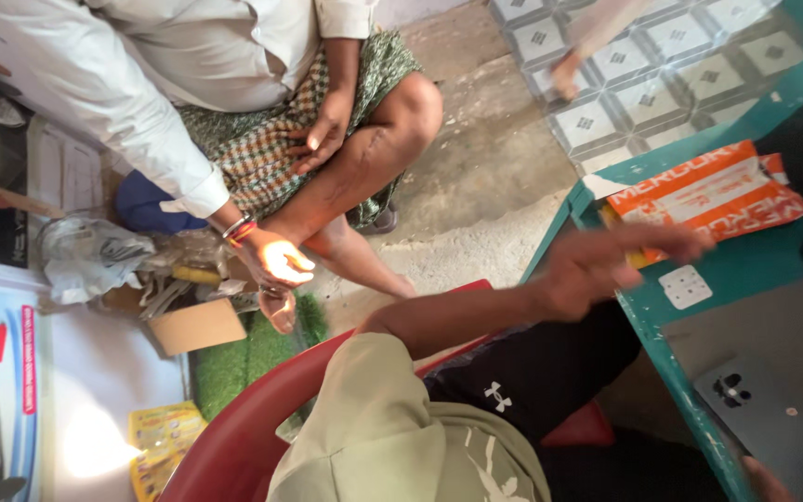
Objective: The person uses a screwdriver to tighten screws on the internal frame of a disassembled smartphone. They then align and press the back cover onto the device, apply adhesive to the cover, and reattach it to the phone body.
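- Head view: we look down over a teal table (699,279), our left hand (611,260) stretched out above its corner, fingers extended and slightly fanned, holding nothing.
- Just past our left fingertips lies an orange and white packet (713,191), flat on the tabletop; we can't tell whether the fingers touch it.
- Just beside that hand, nearer us, sits a small white switch plate (686,286) on the teal surface.
- Our right hand (796,465) shows only at the bottom-right corner, thumb and fingertips at the edges of a grey phone (759,418); the grip itself is cut off, so we can't tell how the fingers stand.
- Below, another person sits in a white shirt and checked cloth, their hand (281,265) near a cardboard box (199,325) and a green mat (253,353).
- A red chair (253,418) curves under our arm.
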